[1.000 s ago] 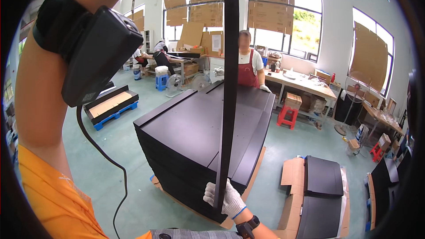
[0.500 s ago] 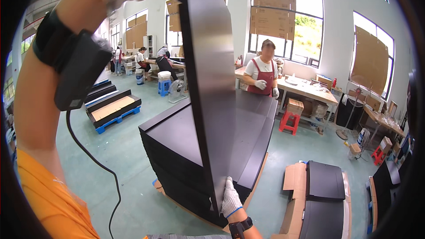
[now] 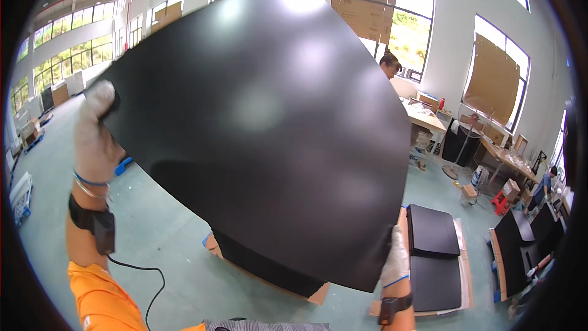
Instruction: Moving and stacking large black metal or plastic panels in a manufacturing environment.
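Observation:
A large glossy black panel (image 3: 263,147) fills the middle of the view, held up at a tilt with its broad face toward me. My left hand (image 3: 98,132), in a white glove, is closed on the panel's left corner. At the lower right corner, my right hand (image 3: 395,258), also gloved, grips the edge, its fingers partly hidden behind the panel. Below and behind it stands a stack of black panels (image 3: 263,265) on cardboard, mostly covered from sight.
Black panels (image 3: 435,282) lie on cardboard at the right. Farther right, more black panels (image 3: 514,251) lean near a worker. Another person (image 3: 390,64) is partly hidden behind the panel, near a workbench (image 3: 429,117). A red stool (image 3: 503,201) stands by the right-hand bench.
The panel has turned from edge-on to showing its broad face. My left hand has come down and left with its corner; my right hand has shifted right. The co-worker is now mostly hidden.

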`<state>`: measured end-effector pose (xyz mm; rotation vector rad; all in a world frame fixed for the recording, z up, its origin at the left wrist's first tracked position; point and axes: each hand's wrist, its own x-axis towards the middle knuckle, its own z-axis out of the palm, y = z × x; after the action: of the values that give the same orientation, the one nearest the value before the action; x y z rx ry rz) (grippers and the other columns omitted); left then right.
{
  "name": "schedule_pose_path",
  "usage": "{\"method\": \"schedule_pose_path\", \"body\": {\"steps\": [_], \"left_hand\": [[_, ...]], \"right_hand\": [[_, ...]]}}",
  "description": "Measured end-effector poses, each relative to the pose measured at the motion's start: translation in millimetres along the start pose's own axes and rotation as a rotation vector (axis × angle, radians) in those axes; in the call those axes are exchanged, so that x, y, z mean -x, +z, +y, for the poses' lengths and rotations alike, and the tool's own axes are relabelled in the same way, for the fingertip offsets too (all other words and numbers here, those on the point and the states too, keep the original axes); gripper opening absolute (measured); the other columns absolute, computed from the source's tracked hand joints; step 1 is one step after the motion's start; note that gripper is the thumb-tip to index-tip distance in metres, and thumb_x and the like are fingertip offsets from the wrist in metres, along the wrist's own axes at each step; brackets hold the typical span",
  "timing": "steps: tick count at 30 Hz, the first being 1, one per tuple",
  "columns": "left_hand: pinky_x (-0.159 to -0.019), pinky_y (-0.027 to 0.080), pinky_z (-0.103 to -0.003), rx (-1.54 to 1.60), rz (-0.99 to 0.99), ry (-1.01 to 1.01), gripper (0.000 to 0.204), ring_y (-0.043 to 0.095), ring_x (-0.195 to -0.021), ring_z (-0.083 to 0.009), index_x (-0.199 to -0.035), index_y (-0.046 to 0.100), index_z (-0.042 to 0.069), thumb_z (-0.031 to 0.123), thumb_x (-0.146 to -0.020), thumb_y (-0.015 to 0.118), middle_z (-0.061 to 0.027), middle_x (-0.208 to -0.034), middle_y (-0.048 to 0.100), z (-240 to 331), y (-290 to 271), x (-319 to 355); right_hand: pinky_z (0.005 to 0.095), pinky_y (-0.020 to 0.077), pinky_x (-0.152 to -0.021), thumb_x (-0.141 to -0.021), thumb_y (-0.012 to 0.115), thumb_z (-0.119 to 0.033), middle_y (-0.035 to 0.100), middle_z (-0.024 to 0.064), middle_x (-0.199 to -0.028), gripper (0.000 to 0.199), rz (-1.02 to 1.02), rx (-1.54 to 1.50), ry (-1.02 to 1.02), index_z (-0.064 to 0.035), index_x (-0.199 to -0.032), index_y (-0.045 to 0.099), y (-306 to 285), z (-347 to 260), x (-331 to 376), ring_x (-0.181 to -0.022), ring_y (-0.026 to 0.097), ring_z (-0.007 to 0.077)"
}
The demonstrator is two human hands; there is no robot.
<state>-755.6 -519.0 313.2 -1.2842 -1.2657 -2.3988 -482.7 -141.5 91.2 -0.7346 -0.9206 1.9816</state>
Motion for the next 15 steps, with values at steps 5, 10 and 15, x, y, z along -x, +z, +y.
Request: {"method": "schedule_pose_path", "body": {"steps": [5, 10, 15], "left_hand": [[-0.079, 0.055, -0.032, 0.241, 0.039, -0.201, 0.025, 0.067, -0.089, -0.0200, -0.104, 0.060, -0.001, 0.019, -0.093, 0.051, -0.0105, -0.101, 0.066, -87.5, -58.4, 34.6], [-0.082, 0.055, -0.033, 0.451, 0.130, -0.388, 0.019, 0.067, -0.093, -0.0223, -0.100, 0.062, -0.001, 0.013, -0.090, 0.054, -0.0118, -0.101, 0.067, -170.2, -82.7, 63.9], [-0.078, 0.057, -0.036, 0.531, 0.350, -0.423, 0.015, 0.069, -0.085, -0.0247, -0.092, 0.065, 0.003, 0.013, -0.087, 0.053, -0.0116, -0.096, 0.069, -240.0, -87.0, 101.5]], "right_hand": [[0.0359, 0.0487, -0.091, -0.091, 0.059, -0.049, 0.060, 0.0114, -0.120, 0.058, 0.238, 0.261, 0.015, -0.0015, -0.124, 0.056, -0.7, -27.4, 20.4, -0.107, 0.058, 0.0225], [0.0327, 0.0502, -0.083, -0.091, 0.061, -0.045, 0.066, 0.0085, -0.105, 0.050, 0.311, 0.438, 0.008, -0.0004, -0.112, 0.063, -5.0, -32.1, 8.3, -0.094, 0.061, 0.0190], [0.0308, 0.0481, -0.083, -0.091, 0.060, -0.042, 0.065, 0.0082, -0.109, 0.049, 0.362, 0.612, -0.048, 0.0016, -0.114, 0.062, -14.4, -26.5, -32.2, -0.095, 0.060, 0.0178]]}}
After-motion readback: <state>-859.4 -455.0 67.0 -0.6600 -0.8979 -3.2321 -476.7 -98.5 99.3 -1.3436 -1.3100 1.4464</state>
